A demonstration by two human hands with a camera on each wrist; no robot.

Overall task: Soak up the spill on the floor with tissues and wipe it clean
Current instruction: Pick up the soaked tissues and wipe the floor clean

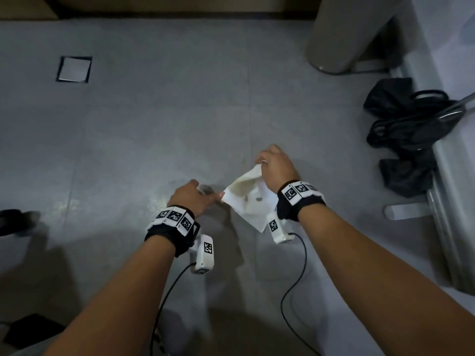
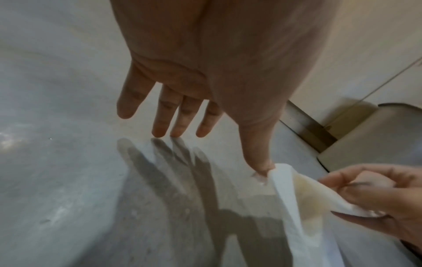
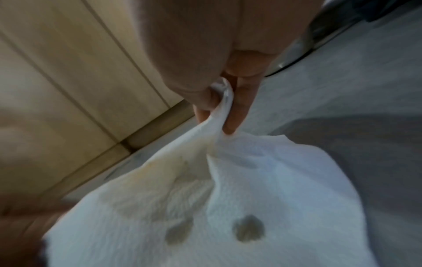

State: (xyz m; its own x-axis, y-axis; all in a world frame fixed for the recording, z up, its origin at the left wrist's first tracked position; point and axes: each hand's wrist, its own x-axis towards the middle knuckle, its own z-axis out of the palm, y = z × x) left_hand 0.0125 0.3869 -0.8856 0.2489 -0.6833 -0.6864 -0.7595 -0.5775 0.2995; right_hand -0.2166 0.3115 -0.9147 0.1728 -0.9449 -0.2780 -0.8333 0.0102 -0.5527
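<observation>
Above the floor point(image 1: 154, 124), our right hand point(image 1: 276, 165) pinches the stained tissue point(image 1: 246, 199). Our left hand point(image 1: 190, 199), fingers point(image 2: 160, 115) straight, touches its corner.

No readable txt, nos., brands or labels are showing in any view. The only sign-like marks are black-and-white square code markers w/ no letters or digits: several are sitting on the white blocks of the left wristband point(image 1: 174, 217) and the right wristband point(image 1: 299, 190), and one each on the small white camera unit under the left wrist point(image 1: 203, 254) and under the right wrist point(image 1: 276, 227). Patterns are too small and blurred to decode. The tissue point(image 3: 205, 207) is carrying only dark wet spots, no print. Both wrist views are showing nothing legible.
</observation>
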